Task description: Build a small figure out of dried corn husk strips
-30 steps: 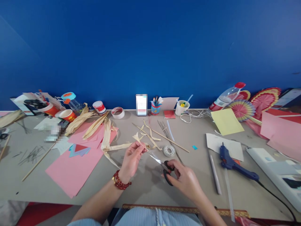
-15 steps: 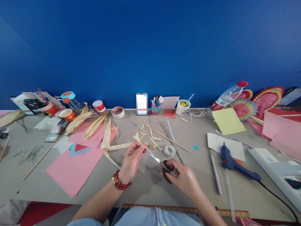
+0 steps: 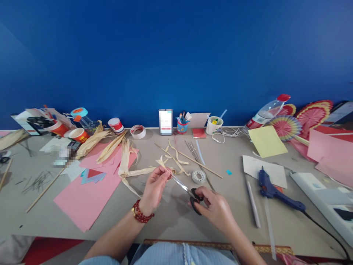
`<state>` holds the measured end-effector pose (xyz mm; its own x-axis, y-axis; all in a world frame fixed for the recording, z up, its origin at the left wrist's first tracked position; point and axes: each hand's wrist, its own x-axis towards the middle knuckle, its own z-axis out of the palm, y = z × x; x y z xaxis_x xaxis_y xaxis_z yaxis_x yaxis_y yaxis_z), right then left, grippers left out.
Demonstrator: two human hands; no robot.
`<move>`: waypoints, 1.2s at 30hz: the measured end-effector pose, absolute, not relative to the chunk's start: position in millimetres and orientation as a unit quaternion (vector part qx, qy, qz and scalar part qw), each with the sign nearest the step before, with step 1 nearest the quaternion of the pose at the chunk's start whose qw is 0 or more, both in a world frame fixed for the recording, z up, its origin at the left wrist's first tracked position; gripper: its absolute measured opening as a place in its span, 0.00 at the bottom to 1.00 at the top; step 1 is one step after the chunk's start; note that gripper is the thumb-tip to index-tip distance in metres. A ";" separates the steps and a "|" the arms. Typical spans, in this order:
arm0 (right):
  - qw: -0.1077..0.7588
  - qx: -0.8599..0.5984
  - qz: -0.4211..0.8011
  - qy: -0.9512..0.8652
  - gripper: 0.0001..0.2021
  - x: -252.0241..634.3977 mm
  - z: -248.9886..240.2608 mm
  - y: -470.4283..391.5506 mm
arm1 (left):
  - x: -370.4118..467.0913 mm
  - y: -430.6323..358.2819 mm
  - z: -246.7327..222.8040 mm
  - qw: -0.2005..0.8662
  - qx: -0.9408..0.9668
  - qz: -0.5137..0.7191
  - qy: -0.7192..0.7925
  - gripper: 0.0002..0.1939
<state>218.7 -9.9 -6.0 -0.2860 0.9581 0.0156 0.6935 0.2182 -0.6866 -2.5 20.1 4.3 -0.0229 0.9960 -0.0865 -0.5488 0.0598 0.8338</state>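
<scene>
And here the left hand (image 3: pixel 156 184) is pinching a small pale husk piece (image 3: pixel 160 161), thumb and fingertips pressed together on it, the frayed end poking out just beyond those fingers. The right hand (image 3: pixel 213 202) is gripping the scissors (image 3: pixel 183 186) by their black handles, fingers curled round the loops, and the blades are pointing across the gap so the tips are lying right against the left fingertips. The blades are looking nearly together, but whether husk is sitting between them is too small to tell. That closeness is the worry: the tips could be nicking a finger if the pinch is slipping or the squeeze is coming a shade early. The husk is looking thin and dry, so it could be splitting along its grain if the blades are twisting or the left hand is pulling too hard. Both hands are working above the tabletop (image 3: pixel 176 228). Curled husk strips (image 3: pixel 180 161) are lying beyond the left hand and a little to its right; an offcut landing there could be getting lost among them. A tape roll (image 3: pixel 199 176) is resting just beyond the right hand, near enough for a careless knuckle to be knocking it.
</scene>
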 end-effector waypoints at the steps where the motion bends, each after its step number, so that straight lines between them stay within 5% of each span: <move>1: 0.228 -0.552 0.290 -0.747 0.08 218.6 -5.5 -10.0 | -2.5 20.0 4.4 0.629 0.303 0.616 0.364 0.08; 36: 0.236 -0.544 0.290 -0.751 0.08 219.8 -1.5 -7.4 | -3.3 18.9 1.2 0.653 0.306 0.608 0.334 0.06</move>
<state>219.8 -7.4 -1.5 -0.2965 0.9542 0.0394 0.6800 0.2399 -0.6929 -3.3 18.9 1.2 0.0384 0.9972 -0.0641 -0.5895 0.0744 0.8044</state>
